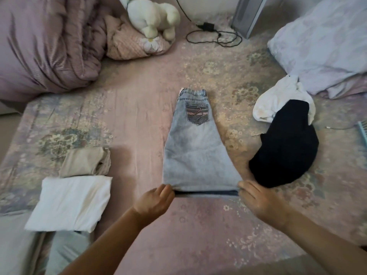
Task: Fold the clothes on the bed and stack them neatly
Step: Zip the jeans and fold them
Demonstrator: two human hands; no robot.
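Light-blue denim shorts (195, 153), folded in half lengthwise, lie flat in the middle of the bed with the waistband far from me and a patterned back pocket facing up. My left hand (155, 201) pinches the near-left corner of the hem. My right hand (257, 197) pinches the near-right corner, and the hem sits slightly raised off the sheet. At the left lie a folded white garment (69, 203) and, just beyond it, a folded beige garment (87, 162). To the right are a crumpled black garment (286, 149) and a white garment (278, 100) partly under it.
The floral bed sheet (139, 108) covers the bed. A bunched purple duvet (45, 42) fills the far left, with a white plush toy (153, 16) on a pink pillow. A charger cable (214, 34) lies at the back, and a pale pillow (321, 46) at far right.
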